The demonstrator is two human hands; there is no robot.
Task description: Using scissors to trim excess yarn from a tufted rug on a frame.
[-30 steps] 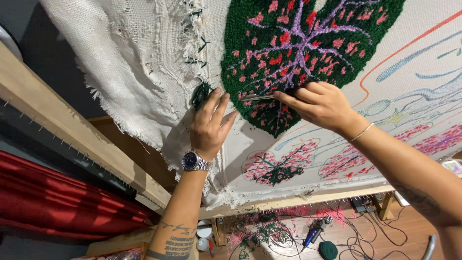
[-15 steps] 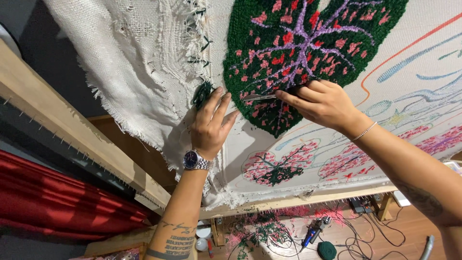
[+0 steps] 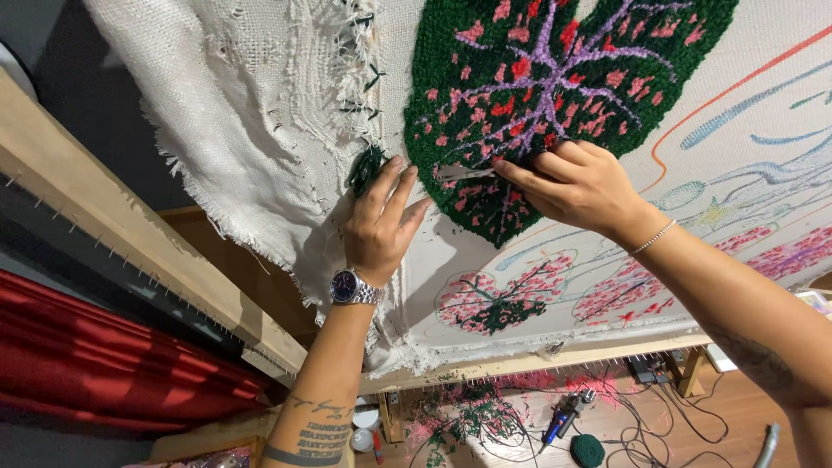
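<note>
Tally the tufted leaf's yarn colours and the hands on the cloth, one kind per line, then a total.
Yarn colours in the tufted leaf: 3 (dark green, purple veins, red-pink spots)
Hands on the backing cloth: 2, left hand and right hand, which pinches small scissors
Wristwatch: 1
Total: 6

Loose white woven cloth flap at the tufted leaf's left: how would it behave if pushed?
Probably floppy: the white woven backing cloth hangs in folds off the wooden frame. Likely light, since the left hand presses it flat easily. Frayed edges suggest it snags or unravels.
</note>
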